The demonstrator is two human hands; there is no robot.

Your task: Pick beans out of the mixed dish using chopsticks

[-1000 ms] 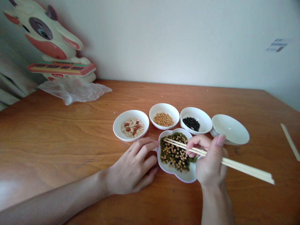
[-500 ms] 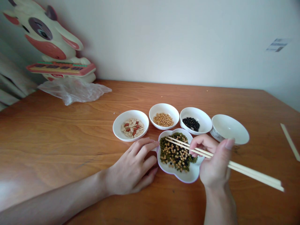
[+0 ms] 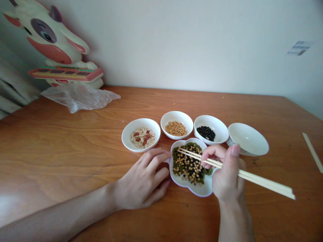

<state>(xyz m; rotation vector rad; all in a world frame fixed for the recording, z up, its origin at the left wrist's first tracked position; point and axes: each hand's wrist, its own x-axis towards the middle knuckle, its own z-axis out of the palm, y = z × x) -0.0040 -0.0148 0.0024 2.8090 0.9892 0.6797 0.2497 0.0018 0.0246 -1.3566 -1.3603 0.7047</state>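
Pale wall (image 3: pixel 176 40) behind, wooden table (image 3: pixel 63 141) in front. Near the front edge, a white flower-shaped dish (image 3: pixel 199 191) heaped with a mix (image 3: pixel 188 164) of green, yellow and black beans.

Right hand (image 3: pixel 227 174) just right of the dish, thumb and fingers clamped on a pair of chopsticks (image 3: pixel 252 177). Butts out to the right. Tips close together, low over the far side of the mix; whether touching it or carrying a bean, too small to tell. Left hand (image 3: pixel 141 181) flat on the table beside the dish, fingers loosely apart and gripping nothing, forefinger tip at the dish's left rim as if to steady it.

Judged from this: at the picking stage, tips poised over the heap. A pick from here calls for parting the tips a little, closing them on a single bean without dragging its neighbours, then a level lift clear of the rim.

Beyond the dish, in a row from left to right: peanut bowl (image 3: pixel 128 134), soy bowl (image 3: pixel 176 114), black-bean bowl (image 3: pixel 212 118), empty bowl (image 3: pixel 248 139), the last tilted and just behind the right hand. Bowls packed tight against the dish, so little room for a stray swing; small round beans likely to slip and roll.

Farther off: crumpled bag (image 3: pixel 78 95) and cow-shaped toy (image 3: pixel 55 47) at the back left, a pale strip (image 3: pixel 313 153) at the right edge, all well apart from the hands.
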